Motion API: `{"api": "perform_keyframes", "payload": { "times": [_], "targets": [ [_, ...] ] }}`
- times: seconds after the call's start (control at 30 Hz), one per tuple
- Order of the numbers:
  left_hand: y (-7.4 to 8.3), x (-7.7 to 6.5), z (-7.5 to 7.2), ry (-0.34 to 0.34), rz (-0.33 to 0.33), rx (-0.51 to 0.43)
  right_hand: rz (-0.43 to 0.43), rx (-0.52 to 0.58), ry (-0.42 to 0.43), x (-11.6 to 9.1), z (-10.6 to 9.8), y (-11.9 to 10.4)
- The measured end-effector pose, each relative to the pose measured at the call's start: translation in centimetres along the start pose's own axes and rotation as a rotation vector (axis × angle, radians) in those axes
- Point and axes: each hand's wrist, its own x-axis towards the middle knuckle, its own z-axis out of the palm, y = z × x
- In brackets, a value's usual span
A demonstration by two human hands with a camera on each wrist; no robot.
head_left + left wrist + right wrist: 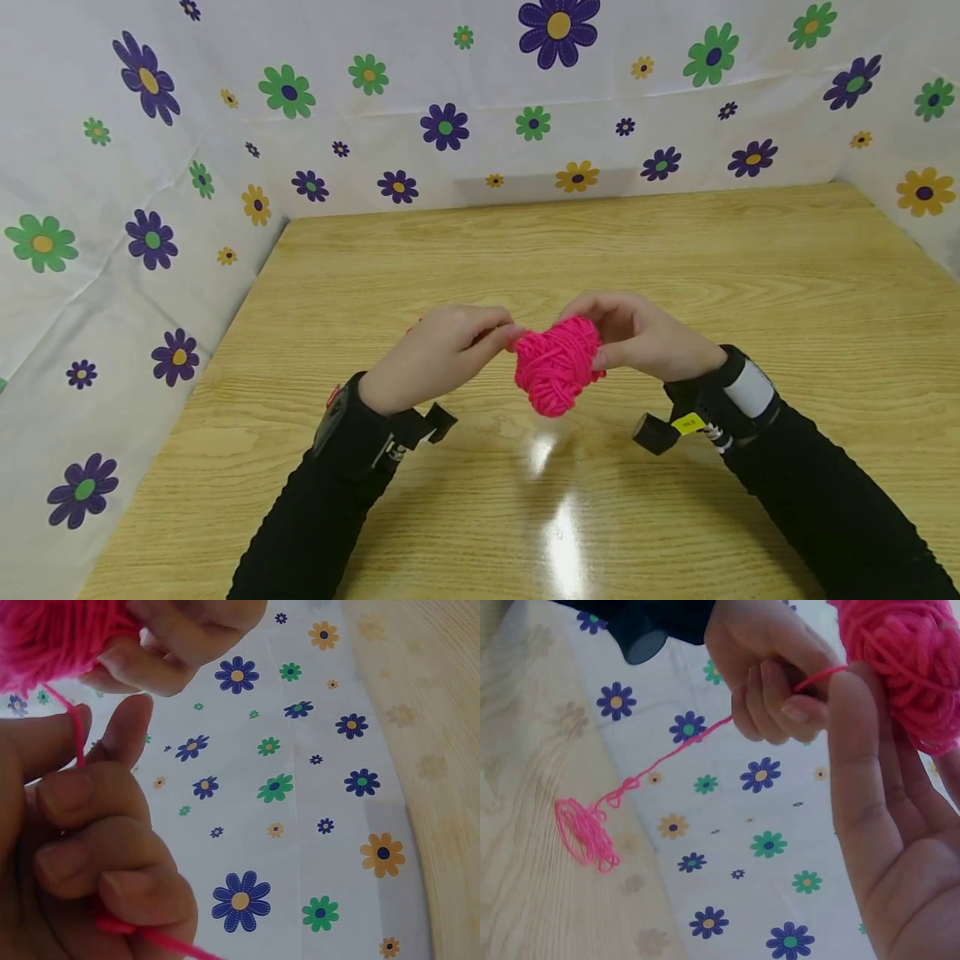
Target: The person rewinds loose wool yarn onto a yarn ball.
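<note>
Over the table a bright pink ball of yarn point(557, 367) is held up by my right hand point(633, 337), whose fingers and thumb grip its right side. My left hand point(450, 350) is at the ball's left edge, its fingers curled round a strand of yarn point(78, 735). In the left wrist view that strand runs from the ball into the left hand and comes out below the little finger. The right wrist view shows the strand stretching from the left hand down to a loose, tangled heap of pink yarn point(589, 834) on the table.
The light wooden table point(675, 275) has a glossy top with light reflections. A white cloth with printed flowers point(495, 83) stands around its back and sides. Black sleeves cover both arms, and a camera point(656, 433) is strapped at the right wrist.
</note>
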Motion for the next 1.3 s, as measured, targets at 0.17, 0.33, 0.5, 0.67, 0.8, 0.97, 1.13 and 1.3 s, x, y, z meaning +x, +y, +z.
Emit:
{"api": "perform_keyframes", "payload": {
  "times": [0.17, 0.33, 0.5, 0.67, 0.8, 0.97, 1.13, 1.3],
  "targets": [
    [-0.4, 0.3, 0.2, 0.012, -0.039, -0.006, -0.092, 0.174, 0.094, 0.2, 0.0, 0.2],
    [-0.6, 0.5, 0.4, 0.013, -0.069, 0.007, -0.143, 0.250, 0.280, 0.3, 0.2, 0.0],
    [-0.7, 0.6, 0.6, 0.020, -0.068, 0.030, -0.147, 0.241, 0.496, 0.5, 0.4, -0.2],
    [-0.8, 0.6, 0.9, 0.005, -0.052, 0.037, -0.160, 0.254, 0.638, 0.7, 0.4, -0.4],
    [-0.7, 0.7, 1.1, -0.021, -0.045, 0.043, -0.174, 0.248, 0.734, 0.8, 0.3, -0.6],
    [-0.5, 0.6, 1.4, -0.066, -0.052, 0.074, -0.170, 0.184, 0.820, 0.8, 0.2, -0.7],
    [-0.1, 0.5, 1.8, -0.098, -0.024, 0.130, -0.158, -0.031, 0.894, 0.8, 0.0, -0.4],
    [0.9, 0.3, 2.1, -0.155, 0.001, 0.149, -0.142, -0.414, 0.936, 0.9, -0.2, 0.4]
  ]
}}
